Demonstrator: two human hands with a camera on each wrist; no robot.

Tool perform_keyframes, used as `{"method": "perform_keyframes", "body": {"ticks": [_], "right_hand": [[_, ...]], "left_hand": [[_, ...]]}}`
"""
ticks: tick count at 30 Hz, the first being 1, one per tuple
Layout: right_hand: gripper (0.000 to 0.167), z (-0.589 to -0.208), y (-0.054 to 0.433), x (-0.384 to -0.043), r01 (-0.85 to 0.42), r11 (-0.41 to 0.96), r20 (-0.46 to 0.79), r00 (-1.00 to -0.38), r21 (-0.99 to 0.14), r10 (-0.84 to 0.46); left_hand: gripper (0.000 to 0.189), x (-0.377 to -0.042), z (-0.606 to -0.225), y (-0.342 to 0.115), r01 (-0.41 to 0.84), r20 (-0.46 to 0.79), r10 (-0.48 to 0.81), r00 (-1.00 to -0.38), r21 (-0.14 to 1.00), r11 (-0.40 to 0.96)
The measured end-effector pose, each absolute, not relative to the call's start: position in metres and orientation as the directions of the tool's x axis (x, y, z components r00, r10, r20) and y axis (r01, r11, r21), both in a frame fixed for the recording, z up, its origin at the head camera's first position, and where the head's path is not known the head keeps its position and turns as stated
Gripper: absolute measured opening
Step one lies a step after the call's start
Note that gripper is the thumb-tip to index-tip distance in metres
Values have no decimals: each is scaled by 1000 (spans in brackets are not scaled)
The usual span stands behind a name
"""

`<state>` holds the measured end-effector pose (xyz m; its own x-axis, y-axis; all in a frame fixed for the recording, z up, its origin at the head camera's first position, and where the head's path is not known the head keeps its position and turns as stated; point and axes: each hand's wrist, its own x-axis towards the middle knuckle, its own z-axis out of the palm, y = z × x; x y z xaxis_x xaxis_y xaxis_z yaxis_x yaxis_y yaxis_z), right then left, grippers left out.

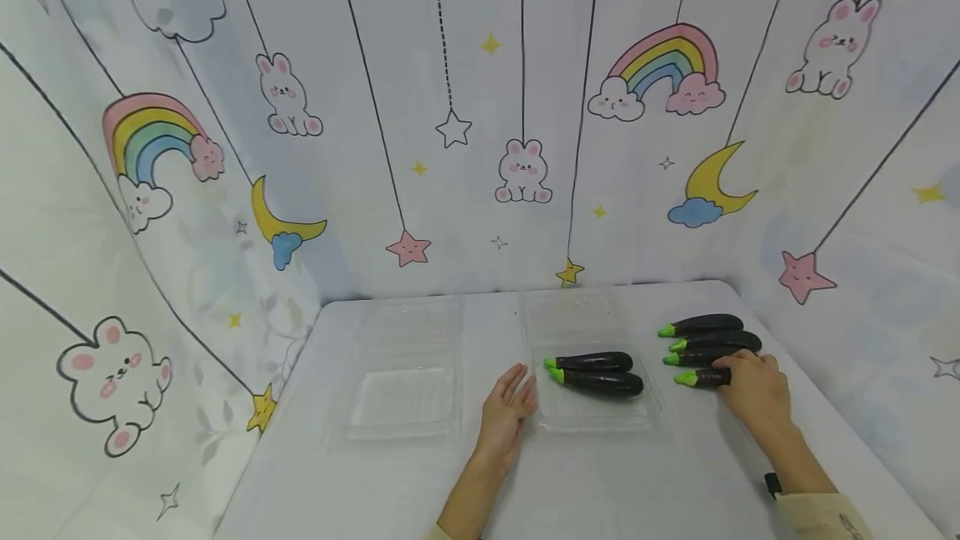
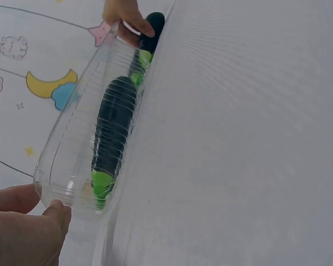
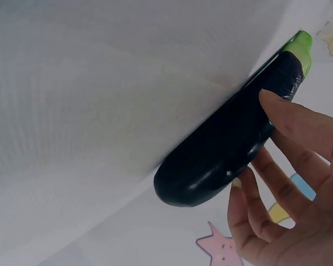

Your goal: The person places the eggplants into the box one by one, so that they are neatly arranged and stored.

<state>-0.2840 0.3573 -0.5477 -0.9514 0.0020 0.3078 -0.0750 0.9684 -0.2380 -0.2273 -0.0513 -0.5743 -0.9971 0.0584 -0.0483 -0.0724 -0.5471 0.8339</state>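
Note:
My right hand (image 1: 756, 390) grips a dark toy eggplant (image 3: 216, 144) with a green stem end, thumb on one side and fingers along the other. In the head view this eggplant is the nearest of a group on the right of the table, its rear half hidden by the hand. Two more eggplants (image 1: 596, 382) lie side by side in a clear plastic container (image 1: 592, 423), green ends to the left. Beside that container's left wall is my left hand (image 1: 504, 415), fingers extended. The left wrist view shows its fingertips (image 2: 56, 206) right at the clear wall.
Several other eggplants (image 1: 712, 325) lie stacked closely behind the right hand. A second clear container (image 1: 405, 432) sits on the left of the white table (image 1: 360, 490). Both containers have lids folded back. A patterned cloth (image 1: 480, 215) stands behind the table and along its sides.

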Motion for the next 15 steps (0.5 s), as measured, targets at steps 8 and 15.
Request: {"method": "perform_keyframes", "body": {"ticks": [8, 15], "right_hand": [[33, -552, 359, -282, -90, 966, 312, -950, -244, -10], [34, -549, 362, -278, -109, 959, 338, -941, -260, -16]], "left_hand": [[71, -227, -575, -52, -63, -33, 65, -997, 829, -556], [72, -228, -576, -52, -63, -33, 64, -997, 835, -547]]}}
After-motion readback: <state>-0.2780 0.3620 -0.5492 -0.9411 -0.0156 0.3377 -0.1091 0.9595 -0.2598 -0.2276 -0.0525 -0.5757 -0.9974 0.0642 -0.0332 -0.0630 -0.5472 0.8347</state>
